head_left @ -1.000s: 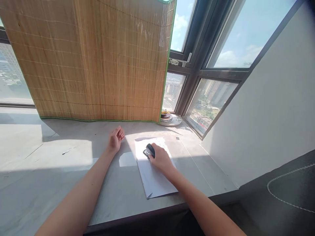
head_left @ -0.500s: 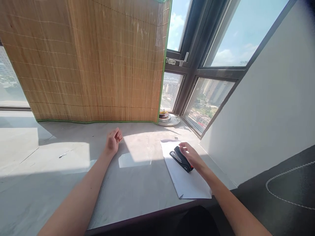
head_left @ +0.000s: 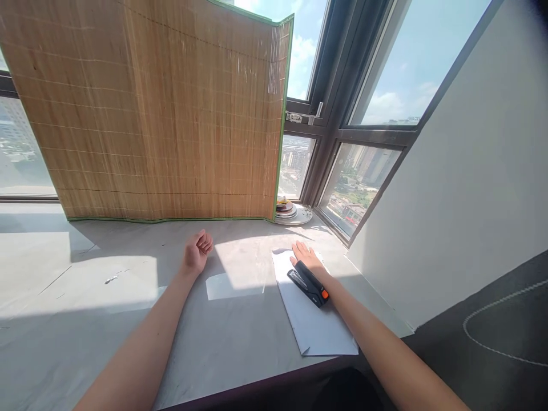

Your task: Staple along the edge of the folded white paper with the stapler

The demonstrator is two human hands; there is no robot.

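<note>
My right hand (head_left: 308, 257) lies flat with fingers stretched out over the far end of a sheet of white paper (head_left: 314, 334). Beside and just below that hand, a black stapler (head_left: 308, 285) with an orange end rests on the paper, its near end close to my wrist. My left hand (head_left: 198, 251) is curled into a loose fist on the grey sill, some way left of the paper. Nothing shows between its fingers.
A bamboo mat (head_left: 171, 125) with green edging stands against the window. Stacked plates (head_left: 293, 214) sit in the corner by the window frame. Small bits (head_left: 111, 279) lie on the sill (head_left: 240, 325) at left. A white wall (head_left: 454, 188) rises at right.
My right hand has come off the stapler and moved forward, flattening onto the paper's far end. The paper and stapler appear slightly further left. My left hand stays curled in place.
</note>
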